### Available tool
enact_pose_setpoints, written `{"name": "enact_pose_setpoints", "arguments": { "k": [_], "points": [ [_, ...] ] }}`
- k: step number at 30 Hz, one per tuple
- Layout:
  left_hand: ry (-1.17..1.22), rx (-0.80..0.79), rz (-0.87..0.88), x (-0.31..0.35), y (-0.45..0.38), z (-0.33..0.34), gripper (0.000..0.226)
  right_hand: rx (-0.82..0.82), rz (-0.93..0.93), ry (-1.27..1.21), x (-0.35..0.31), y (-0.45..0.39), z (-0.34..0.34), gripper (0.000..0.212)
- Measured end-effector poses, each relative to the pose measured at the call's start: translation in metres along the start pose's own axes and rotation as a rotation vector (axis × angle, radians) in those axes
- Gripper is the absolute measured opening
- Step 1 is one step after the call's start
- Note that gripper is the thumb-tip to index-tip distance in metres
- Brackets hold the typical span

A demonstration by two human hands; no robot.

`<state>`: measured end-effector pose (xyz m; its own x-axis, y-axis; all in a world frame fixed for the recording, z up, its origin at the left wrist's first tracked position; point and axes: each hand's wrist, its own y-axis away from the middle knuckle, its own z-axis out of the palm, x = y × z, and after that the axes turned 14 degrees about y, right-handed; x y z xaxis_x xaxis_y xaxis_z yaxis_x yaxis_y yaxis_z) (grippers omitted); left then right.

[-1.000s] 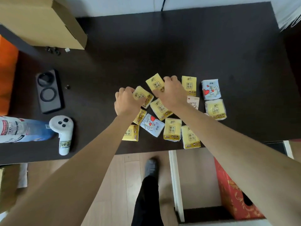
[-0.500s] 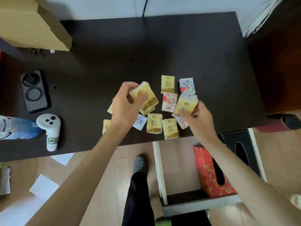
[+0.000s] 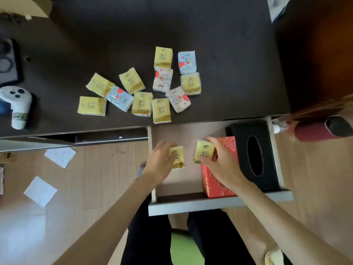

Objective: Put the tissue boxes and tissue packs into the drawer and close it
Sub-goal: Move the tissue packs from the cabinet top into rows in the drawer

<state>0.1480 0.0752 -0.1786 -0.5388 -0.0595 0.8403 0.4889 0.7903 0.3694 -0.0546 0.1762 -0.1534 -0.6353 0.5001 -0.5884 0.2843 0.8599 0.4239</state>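
Head view, packs in hand: two small yellow plastic-wrapped tissue packs, one (image 3: 177, 157) pinched in left hand (image 3: 159, 164), one (image 3: 204, 152) pinched in right hand (image 3: 222, 165); fingers of both closed round their packs, both held over the bare left part of the drawer floor.
Drawer: pale open drawer with grey front (image 3: 191, 206), pulled out below the desk edge; red patterned tissue box (image 3: 215, 183) and black leather-look tissue box (image 3: 254, 155) already inside, side by side, filling the right half.
Still on desk: eleven packs on dark wooden desk top (image 3: 219, 54), yellow ones, blue cartoon ones, white cartoon ones; one yellow pack (image 3: 161, 110) at the very front edge.
Risk 1: right pack partly over the red box; released there, likely to land on the box, not the floor.
Risk 2: packs piled high could catch the desk underside on closing.
Risk 3: edge pack easily knocked off in reaching.
Surroundings: white handheld controller (image 3: 18, 106) far left; paper sheets (image 3: 60, 156) on wooden floor; legs close under drawer front.
Obstruction: none between hands and drawer floor.
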Motion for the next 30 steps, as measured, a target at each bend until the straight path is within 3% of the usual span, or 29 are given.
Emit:
{"name": "enact_pose_setpoints", "arguments": {
  "k": [9,14,18,25,28,30],
  "points": [
    [-0.287,0.041,0.233,-0.029,-0.058,0.006,0.031,0.205,-0.181,0.252,0.014,-0.071,0.014,0.053],
    [-0.633,0.050,0.397,-0.049,-0.072,-0.005,0.028,0.131,-0.253,0.435,0.006,-0.084,0.024,0.047],
    [-0.769,0.075,0.540,-0.067,-0.074,-0.006,0.024,0.134,-0.318,0.582,0.007,-0.087,0.034,0.043],
    [-0.964,0.179,0.592,-0.083,-0.081,0.000,0.020,0.129,-0.359,0.592,0.004,-0.099,0.046,0.037],
    [-0.913,0.130,0.542,-0.078,-0.077,0.000,0.029,0.076,-0.334,0.595,-0.002,-0.101,0.053,0.039],
    [-0.900,0.077,0.533,-0.075,-0.069,-0.002,0.041,0.077,-0.322,0.751,-0.003,-0.103,0.058,0.043]
  ]
}}
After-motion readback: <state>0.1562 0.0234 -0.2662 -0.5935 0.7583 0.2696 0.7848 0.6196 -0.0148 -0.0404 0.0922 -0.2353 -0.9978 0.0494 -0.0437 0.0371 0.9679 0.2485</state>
